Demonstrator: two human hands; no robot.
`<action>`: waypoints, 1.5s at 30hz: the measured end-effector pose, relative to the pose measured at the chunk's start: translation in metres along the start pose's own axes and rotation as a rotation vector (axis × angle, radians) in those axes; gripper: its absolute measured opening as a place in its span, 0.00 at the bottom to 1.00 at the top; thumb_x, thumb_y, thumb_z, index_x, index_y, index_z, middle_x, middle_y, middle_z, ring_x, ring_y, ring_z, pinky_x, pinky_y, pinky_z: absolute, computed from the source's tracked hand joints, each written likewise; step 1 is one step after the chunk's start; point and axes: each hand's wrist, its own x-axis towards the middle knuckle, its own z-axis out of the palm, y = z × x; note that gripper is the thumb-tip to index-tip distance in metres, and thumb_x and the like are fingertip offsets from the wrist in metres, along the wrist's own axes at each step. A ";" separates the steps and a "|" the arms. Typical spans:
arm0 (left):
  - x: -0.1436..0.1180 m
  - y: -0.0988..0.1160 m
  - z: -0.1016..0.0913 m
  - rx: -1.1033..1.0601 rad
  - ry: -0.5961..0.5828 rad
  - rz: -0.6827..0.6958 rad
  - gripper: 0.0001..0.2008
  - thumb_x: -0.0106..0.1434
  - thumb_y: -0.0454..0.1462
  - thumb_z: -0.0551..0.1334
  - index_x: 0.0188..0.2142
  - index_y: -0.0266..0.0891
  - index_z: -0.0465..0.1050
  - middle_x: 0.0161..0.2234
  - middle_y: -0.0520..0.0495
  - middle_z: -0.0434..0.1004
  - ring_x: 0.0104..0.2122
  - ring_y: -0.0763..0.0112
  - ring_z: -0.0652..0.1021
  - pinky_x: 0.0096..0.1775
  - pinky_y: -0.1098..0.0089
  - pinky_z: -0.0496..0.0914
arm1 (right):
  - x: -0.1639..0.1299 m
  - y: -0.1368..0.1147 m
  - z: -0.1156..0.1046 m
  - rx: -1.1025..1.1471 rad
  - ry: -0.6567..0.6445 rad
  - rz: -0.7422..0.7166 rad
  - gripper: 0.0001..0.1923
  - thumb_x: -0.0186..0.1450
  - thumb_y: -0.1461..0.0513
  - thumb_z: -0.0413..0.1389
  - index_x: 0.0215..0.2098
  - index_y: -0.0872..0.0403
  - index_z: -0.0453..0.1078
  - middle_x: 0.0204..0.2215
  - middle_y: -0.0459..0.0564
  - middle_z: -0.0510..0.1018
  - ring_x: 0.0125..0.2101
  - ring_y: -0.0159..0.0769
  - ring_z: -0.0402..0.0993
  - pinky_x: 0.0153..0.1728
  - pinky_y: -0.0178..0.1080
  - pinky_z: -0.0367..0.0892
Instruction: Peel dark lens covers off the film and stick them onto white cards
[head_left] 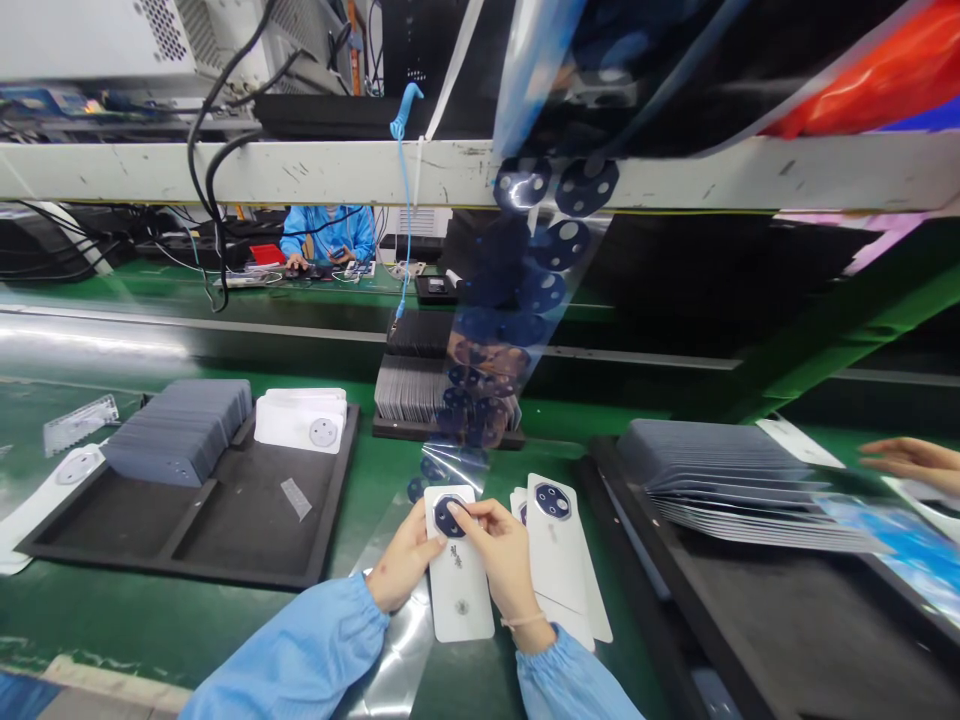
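Right hand [506, 552] touches disc [442, 514] (dark)—white panel [460, 590] beneath

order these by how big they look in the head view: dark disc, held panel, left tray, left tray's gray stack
1. left tray
2. gray stack
3. held panel
4. dark disc, partly covered by fingers

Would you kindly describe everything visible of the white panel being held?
The white panel is a flat, round-cornered rectangle, apparently plastic, held over the green bench. A dark, pale-spotted disc sits near its far end; dark marks and a small emblem lie nearer. The left hand grips its left edge; the right hand touches the disc.
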 end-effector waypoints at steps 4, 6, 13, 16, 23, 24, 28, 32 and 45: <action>0.000 -0.001 0.000 -0.003 -0.007 -0.001 0.28 0.56 0.38 0.74 0.55 0.42 0.71 0.54 0.38 0.78 0.56 0.49 0.75 0.56 0.56 0.67 | 0.001 0.000 0.000 -0.004 0.002 -0.004 0.20 0.48 0.47 0.70 0.24 0.53 0.76 0.21 0.44 0.72 0.25 0.34 0.62 0.28 0.38 0.59; 0.000 -0.001 -0.001 0.004 -0.007 -0.004 0.28 0.56 0.39 0.74 0.55 0.42 0.71 0.54 0.39 0.78 0.56 0.49 0.75 0.56 0.56 0.67 | 0.001 0.000 0.000 -0.008 0.005 -0.006 0.20 0.48 0.46 0.70 0.24 0.53 0.76 0.20 0.43 0.71 0.24 0.33 0.62 0.27 0.37 0.59; 0.000 -0.002 -0.003 0.020 0.002 -0.001 0.27 0.56 0.39 0.74 0.54 0.42 0.72 0.50 0.40 0.80 0.55 0.50 0.76 0.57 0.55 0.66 | 0.001 -0.001 0.001 -0.026 0.010 -0.013 0.21 0.48 0.46 0.70 0.24 0.53 0.76 0.19 0.42 0.69 0.24 0.33 0.61 0.27 0.38 0.59; 0.000 -0.003 -0.003 0.022 -0.005 0.004 0.26 0.56 0.39 0.74 0.54 0.42 0.72 0.51 0.40 0.80 0.55 0.50 0.76 0.57 0.55 0.66 | 0.001 -0.001 0.001 -0.035 0.014 -0.020 0.21 0.48 0.46 0.70 0.23 0.53 0.76 0.19 0.42 0.69 0.23 0.33 0.61 0.27 0.37 0.58; 0.000 -0.002 -0.002 0.021 -0.007 0.022 0.27 0.55 0.38 0.74 0.54 0.42 0.73 0.52 0.41 0.80 0.57 0.49 0.75 0.59 0.54 0.65 | -0.001 -0.001 0.002 -0.073 0.023 -0.052 0.19 0.50 0.47 0.69 0.24 0.52 0.76 0.20 0.44 0.72 0.24 0.34 0.62 0.27 0.38 0.60; 0.000 -0.001 -0.001 0.024 -0.005 0.022 0.27 0.55 0.39 0.75 0.54 0.42 0.73 0.52 0.41 0.79 0.57 0.49 0.75 0.59 0.54 0.65 | -0.001 0.000 0.002 -0.082 0.027 -0.061 0.19 0.51 0.47 0.69 0.24 0.52 0.76 0.20 0.44 0.72 0.24 0.34 0.62 0.27 0.38 0.60; -0.002 0.005 0.004 0.067 0.025 0.006 0.26 0.58 0.44 0.72 0.55 0.41 0.72 0.53 0.40 0.79 0.56 0.51 0.75 0.58 0.57 0.65 | -0.003 0.000 0.002 -0.126 0.050 -0.113 0.17 0.53 0.47 0.67 0.25 0.52 0.75 0.22 0.45 0.73 0.24 0.34 0.62 0.28 0.39 0.60; -0.002 0.007 0.007 0.133 0.073 0.027 0.27 0.60 0.49 0.70 0.54 0.39 0.74 0.50 0.39 0.81 0.50 0.52 0.79 0.51 0.60 0.71 | -0.009 -0.004 0.005 -0.180 0.064 -0.194 0.14 0.56 0.50 0.66 0.26 0.51 0.75 0.25 0.47 0.74 0.28 0.39 0.66 0.31 0.41 0.62; -0.002 0.008 0.011 0.140 0.111 0.012 0.31 0.51 0.46 0.77 0.50 0.36 0.71 0.41 0.39 0.84 0.38 0.60 0.83 0.42 0.67 0.74 | -0.008 0.000 0.010 -0.164 -0.049 -0.145 0.24 0.59 0.50 0.63 0.48 0.52 0.67 0.39 0.50 0.76 0.35 0.40 0.72 0.38 0.42 0.68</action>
